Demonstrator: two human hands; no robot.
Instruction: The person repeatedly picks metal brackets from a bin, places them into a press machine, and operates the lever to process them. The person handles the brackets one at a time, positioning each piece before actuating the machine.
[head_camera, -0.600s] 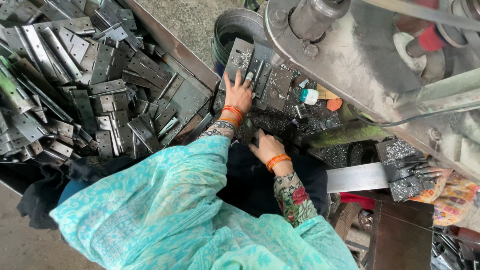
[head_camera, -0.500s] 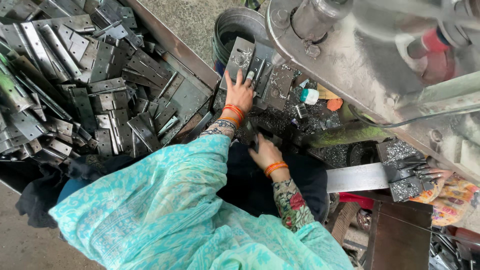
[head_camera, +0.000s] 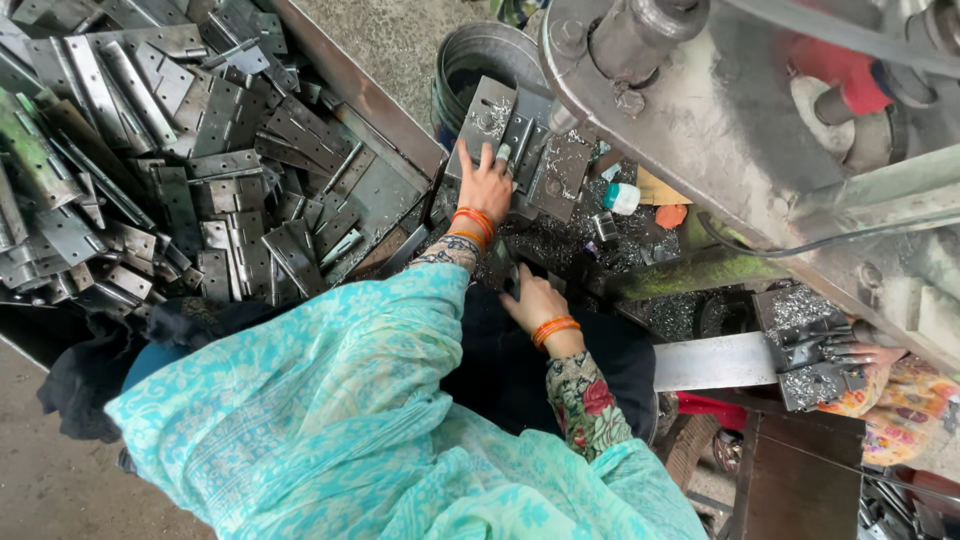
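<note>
My left hand (head_camera: 485, 188), with orange bangles at the wrist, lies with spread fingers on a stack of grey metal hinge plates (head_camera: 528, 150) under the machine (head_camera: 720, 110). It touches the plates but does not wrap around any. My right hand (head_camera: 533, 300) rests lower down on a dark surface strewn with metal shavings (head_camera: 560, 240). Its fingers curl over something small that stays hidden. My turquoise sleeve (head_camera: 330, 400) covers the lower part of the view.
A long tray (head_camera: 385, 110) heaped with several hinge plates (head_camera: 200, 180) fills the left. A round metal bucket (head_camera: 480, 55) stands behind the stack. At the right, another person's hand (head_camera: 868, 356) rests on a shaving-covered metal piece (head_camera: 810, 345) on a flat steel bar (head_camera: 710, 362).
My left hand has shifted slightly up onto the plates. The machine's red-marked part at the upper right has turned. My right hand has stayed where it was.
</note>
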